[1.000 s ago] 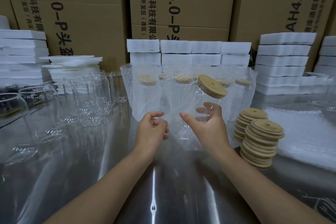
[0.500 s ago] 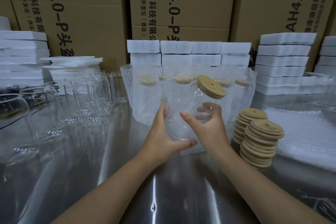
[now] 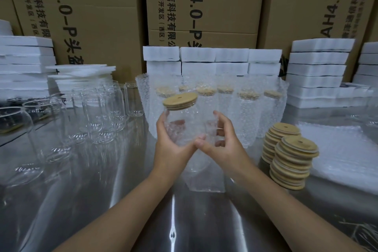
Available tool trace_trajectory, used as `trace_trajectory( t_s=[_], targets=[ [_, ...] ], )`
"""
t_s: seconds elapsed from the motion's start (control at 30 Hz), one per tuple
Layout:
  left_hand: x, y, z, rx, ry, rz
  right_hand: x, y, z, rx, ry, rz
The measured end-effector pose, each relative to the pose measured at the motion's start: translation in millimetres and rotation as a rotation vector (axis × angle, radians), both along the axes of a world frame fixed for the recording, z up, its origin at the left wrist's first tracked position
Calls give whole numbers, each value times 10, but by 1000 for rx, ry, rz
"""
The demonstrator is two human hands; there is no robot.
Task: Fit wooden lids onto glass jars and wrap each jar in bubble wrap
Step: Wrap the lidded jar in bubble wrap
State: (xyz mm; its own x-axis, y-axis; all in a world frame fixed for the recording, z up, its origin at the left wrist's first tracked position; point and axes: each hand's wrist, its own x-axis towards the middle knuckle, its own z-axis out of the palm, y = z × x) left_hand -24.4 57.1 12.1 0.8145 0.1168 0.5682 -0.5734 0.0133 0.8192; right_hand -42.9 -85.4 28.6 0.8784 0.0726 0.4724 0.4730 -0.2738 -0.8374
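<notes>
Both hands hold 1 glass jar [image 3: 185,122] up above a shiny metal table [image 3: 122,200], in the middle of the view. Left hand [image 3: 170,147] cups the jar's left side, fingers curled behind the glass and showing through it, thumb lying across the lower front. Right hand [image 3: 224,145] grasps the right side, its curled fingers pressing a sheet of bubble wrap [image 3: 204,174] against the jar; the 2 thumbs touch just below the jar. The sheet covers the jar's right side and hangs down below the hands. A round wooden lid [image 3: 180,99] with a small hole sits on the jar's mouth, and the jar tilts a little to the left.

Behind the hands, a row of wrapped jars [image 3: 247,112] stands upright, each in bubble wrap with its wooden top showing dimly through. Right of the hands, 2 stacks of loose lids [image 3: 294,161] stand on the table, touching each other, and beyond them lies a flat pile of bubble wrap sheets [image 3: 337,149]. Left of the hands stands a cluster of empty jars [image 3: 106,112], open-topped. White foam blocks [image 3: 212,61] are piled along the back, in front of tall cardboard boxes [image 3: 204,6] printed with dark lettering
</notes>
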Motion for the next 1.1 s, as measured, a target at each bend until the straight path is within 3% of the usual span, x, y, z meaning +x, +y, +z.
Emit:
trace_trajectory(
  t_s=[0.23, 0.37, 0.5, 0.7, 0.8, 1.1],
  targets=[
    [-75, 15, 153, -210, -22, 72, -3, 34, -116, -212, 100, 120],
    [-128, 9, 151, -87, -35, 43, 15, 46, -150, -160, 101, 37],
    [-57, 9, 89, -51, -19, -135, 32, 45, -113, 11, 54, -5],
    [26, -45, -108, 266, 99, -336, 50, -8, -38, 232, -73, 22],
    [51, -53, -161, 350, 87, -287, 49, -10, -29, 242, -84, -5],
    [20, -80, -113, 294, 13, -161, -10, 27, 2, 224, -92, 15]
  ],
)
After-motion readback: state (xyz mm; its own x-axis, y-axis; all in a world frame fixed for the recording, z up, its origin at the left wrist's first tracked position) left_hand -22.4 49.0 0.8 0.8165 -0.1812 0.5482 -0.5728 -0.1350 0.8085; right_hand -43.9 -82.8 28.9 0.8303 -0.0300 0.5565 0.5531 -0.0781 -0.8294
